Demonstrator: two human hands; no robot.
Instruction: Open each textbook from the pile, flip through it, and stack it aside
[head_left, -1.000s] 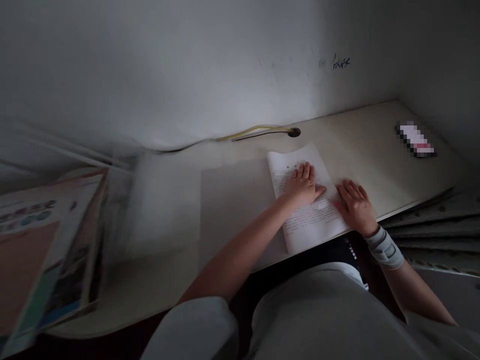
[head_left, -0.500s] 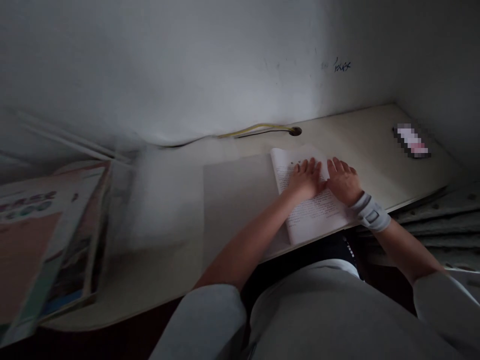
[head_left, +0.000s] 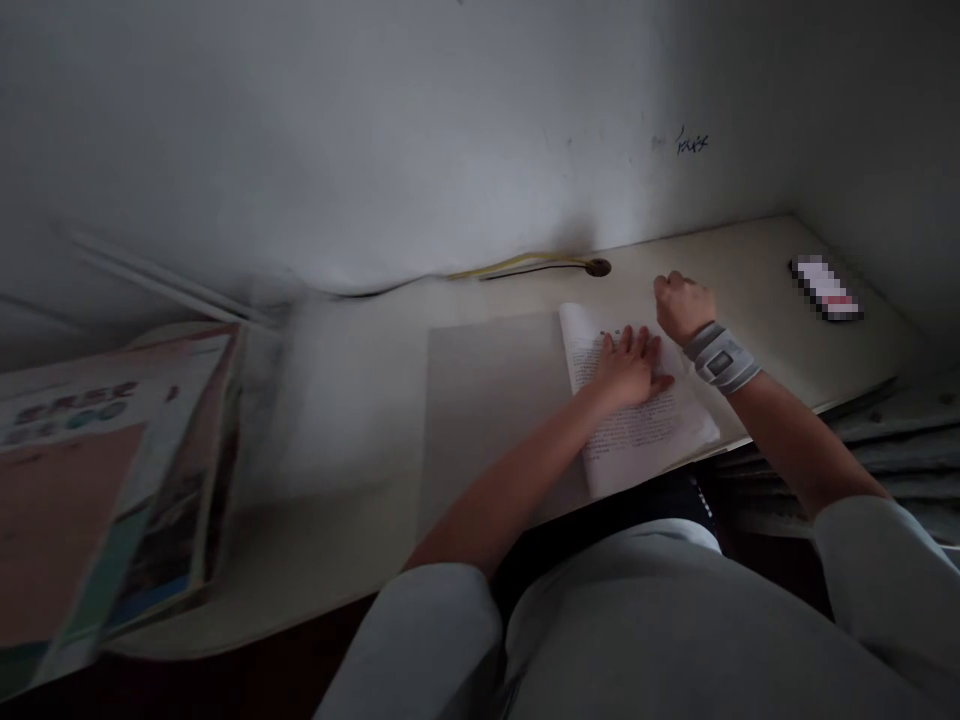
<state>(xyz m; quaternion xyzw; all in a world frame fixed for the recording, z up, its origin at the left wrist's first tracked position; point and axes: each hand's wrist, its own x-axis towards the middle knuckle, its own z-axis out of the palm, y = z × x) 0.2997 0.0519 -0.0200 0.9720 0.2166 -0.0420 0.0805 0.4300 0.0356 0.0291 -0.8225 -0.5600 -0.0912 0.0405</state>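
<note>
Two hands worked at the printed pages [head_left: 641,425], which lay rt of centre on the desk [head_left: 750,262], bottom edge right at the front lip above your lap.

Left hand [head_left: 628,366]: flat on the upper half of the top page, fingers straight and a bit spread, gripping nothing, just pressing. Same as 1 s and 0.5 s ago.

Change: your right hand [head_left: 679,303] had left the page.
- 1 s ago it lay flat at the rt margin.
- 0.5 s ago it lay flat beside the left hand.
- Now it sat up by the top-rt corner, fingers curled into a loose fist, knuckles up.
- Couldn't tell if it pinched a page corner or held nothing; too dim.
- Wristband [head_left: 720,358] hung over the rt margin.

So only your left hand was pinning the pages.

Edges / room:
- Pages' left edge met a grey sheet [head_left: 487,400]; touching or overlapping, couldn't tell.
- Behind: cable hole [head_left: 598,267] w/ yellow cable [head_left: 517,263], near the fist but apart; wall close beyond.
- Rt: bare desk up to a small blurred-out item [head_left: 825,287], well apart.
- Far left: magazines [head_left: 105,470], well apart.
</note>
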